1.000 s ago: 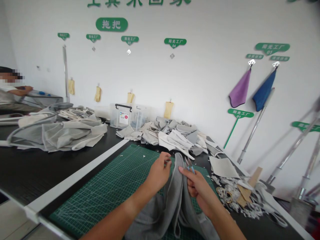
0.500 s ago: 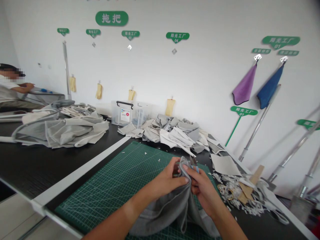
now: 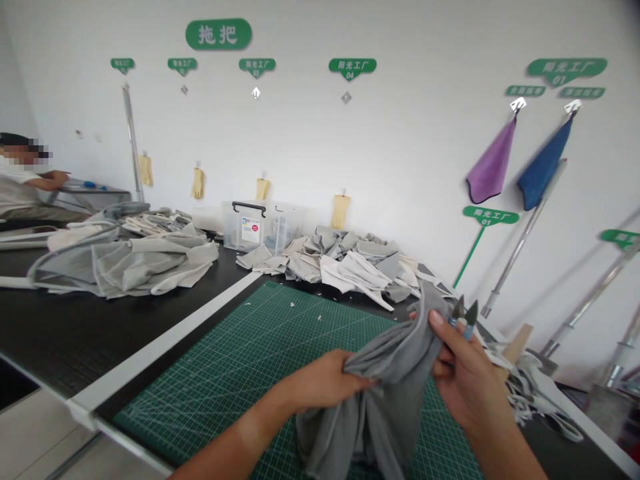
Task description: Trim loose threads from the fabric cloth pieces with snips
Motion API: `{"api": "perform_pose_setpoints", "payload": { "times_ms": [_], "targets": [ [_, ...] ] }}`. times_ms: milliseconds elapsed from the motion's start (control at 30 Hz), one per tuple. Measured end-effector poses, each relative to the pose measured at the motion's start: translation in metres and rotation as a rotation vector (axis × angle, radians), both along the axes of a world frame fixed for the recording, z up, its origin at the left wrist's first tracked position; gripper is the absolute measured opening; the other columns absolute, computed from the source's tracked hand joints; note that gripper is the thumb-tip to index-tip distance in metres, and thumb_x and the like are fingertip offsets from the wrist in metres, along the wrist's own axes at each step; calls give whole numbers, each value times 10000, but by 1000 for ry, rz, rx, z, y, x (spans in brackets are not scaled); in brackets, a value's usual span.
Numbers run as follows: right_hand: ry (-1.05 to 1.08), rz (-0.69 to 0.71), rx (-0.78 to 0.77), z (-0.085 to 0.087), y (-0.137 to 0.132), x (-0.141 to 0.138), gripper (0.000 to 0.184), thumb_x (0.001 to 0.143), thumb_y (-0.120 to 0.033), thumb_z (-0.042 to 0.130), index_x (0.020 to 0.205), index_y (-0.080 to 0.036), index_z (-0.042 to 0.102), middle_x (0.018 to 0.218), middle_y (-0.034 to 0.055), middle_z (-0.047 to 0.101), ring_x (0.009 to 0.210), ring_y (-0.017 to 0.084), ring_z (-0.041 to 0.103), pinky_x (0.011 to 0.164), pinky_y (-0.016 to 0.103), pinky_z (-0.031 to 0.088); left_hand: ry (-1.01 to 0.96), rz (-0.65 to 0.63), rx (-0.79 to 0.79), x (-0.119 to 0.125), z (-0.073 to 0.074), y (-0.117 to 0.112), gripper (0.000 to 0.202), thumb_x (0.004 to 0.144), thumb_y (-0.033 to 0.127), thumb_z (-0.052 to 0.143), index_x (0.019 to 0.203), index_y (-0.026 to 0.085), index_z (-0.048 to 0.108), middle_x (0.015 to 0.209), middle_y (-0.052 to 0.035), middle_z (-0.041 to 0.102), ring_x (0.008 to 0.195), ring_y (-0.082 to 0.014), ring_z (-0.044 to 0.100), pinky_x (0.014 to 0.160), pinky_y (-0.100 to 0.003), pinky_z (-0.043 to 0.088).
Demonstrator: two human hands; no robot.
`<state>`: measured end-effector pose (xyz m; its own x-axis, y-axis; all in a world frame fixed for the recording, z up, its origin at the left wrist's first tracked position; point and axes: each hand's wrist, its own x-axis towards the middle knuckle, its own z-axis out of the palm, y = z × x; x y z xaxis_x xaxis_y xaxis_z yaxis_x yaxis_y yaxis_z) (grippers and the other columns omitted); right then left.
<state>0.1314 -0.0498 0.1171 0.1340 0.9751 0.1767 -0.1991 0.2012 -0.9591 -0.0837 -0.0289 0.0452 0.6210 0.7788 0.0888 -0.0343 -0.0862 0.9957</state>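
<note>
Grey fabric (image 3: 390, 407) hangs in folds between my two hands, above the green cutting mat (image 3: 210, 393). My left hand (image 3: 333, 380) is closed around a bunched part of it near the middle. Further right and higher, my right hand (image 3: 465, 360) pinches the fabric's upper end between thumb and fingers. A pair of thread snips (image 3: 469, 321) with blue near the handles also sits in my right hand, its two dark blades pointing up and apart. The lower folds of fabric cover part of the mat.
Piles of grey and white cloth (image 3: 350, 263) lie behind the mat, with another heap (image 3: 135, 263) at left. A clear plastic box (image 3: 250, 227) stands near the wall. Scraps and a looped strip (image 3: 560, 427) lie at right. A person (image 3: 25, 187) sits at far left.
My right hand has moved right and up, drawing the fabric's end with it. My left hand has shifted slightly down, and the fabric is now stretched between them. The snips' blades show more plainly.
</note>
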Motion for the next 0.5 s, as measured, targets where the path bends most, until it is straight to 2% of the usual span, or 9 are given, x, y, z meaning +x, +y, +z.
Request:
{"api": "perform_pose_setpoints", "payload": {
  "times_ms": [67, 133, 167, 233, 300, 367, 433, 500],
  "targets": [
    [6, 145, -12, -1, -6, 1, 395, 760, -516, 795, 878, -167, 653, 525, -112, 144, 444, 36, 101, 417, 197, 91, -249, 145, -104, 1, 9, 9, 349, 863, 442, 636, 1078, 184, 728, 1079, -77, 754, 1089, -273, 667, 1032, -427, 480],
    [-93, 319, -76, -6, -9, -4, 389, 772, -507, 792, 831, -169, 608, 536, -119, 122, 452, 37, 89, 431, 210, 90, -427, 215, -288, 0, 17, 19, 354, 891, 436, 579, 1067, 157, 707, 1048, -107, 755, 1050, -257, 681, 992, -405, 503],
    [-145, 369, -103, -10, -10, -7, 393, 780, -505, 788, 806, -176, 575, 534, -118, 137, 454, 39, 99, 435, 215, 95, -472, 238, -371, -2, 20, 23, 362, 897, 445, 560, 1044, 145, 701, 1022, -118, 756, 1021, -253, 689, 969, -394, 515],
    [-228, 383, -135, -17, -8, -14, 413, 806, -516, 763, 776, -192, 508, 532, -114, 171, 459, 44, 117, 441, 221, 102, -486, 283, -463, -9, 22, 31, 366, 891, 462, 555, 993, 138, 691, 971, -125, 757, 964, -245, 699, 935, -377, 527],
    [-289, 334, -162, -22, -3, -16, 431, 830, -540, 731, 778, -202, 468, 535, -113, 183, 464, 49, 121, 442, 223, 99, -415, 331, -469, -22, 20, 36, 344, 850, 464, 609, 975, 152, 682, 922, -109, 757, 904, -242, 703, 891, -371, 540],
    [-327, 313, -197, -24, 1, -12, 415, 842, -558, 710, 843, -202, 498, 552, -112, 183, 473, 54, 114, 438, 221, 88, -278, 359, -416, -42, 16, 39, 318, 800, 437, 667, 975, 171, 679, 885, -88, 755, 852, -246, 700, 846, -373, 548],
    [-327, 332, -229, -25, 4, -3, 414, 848, -568, 698, 956, -196, 551, 578, -109, 176, 485, 60, 111, 435, 217, 87, -110, 374, -312, -70, 12, 44, 273, 773, 374, 681, 969, 184, 685, 874, -74, 750, 830, -254, 690, 821, -371, 544],
    [-305, 355, -251, -26, 6, 7, 449, 857, -577, 681, 1052, -183, 588, 596, -105, 175, 488, 61, 112, 432, 217, 92, 72, 474, -142, -104, 10, 52, 220, 763, 297, 650, 948, 185, 692, 878, -64, 738, 843, -254, 673, 820, -354, 526]
  ]
}}
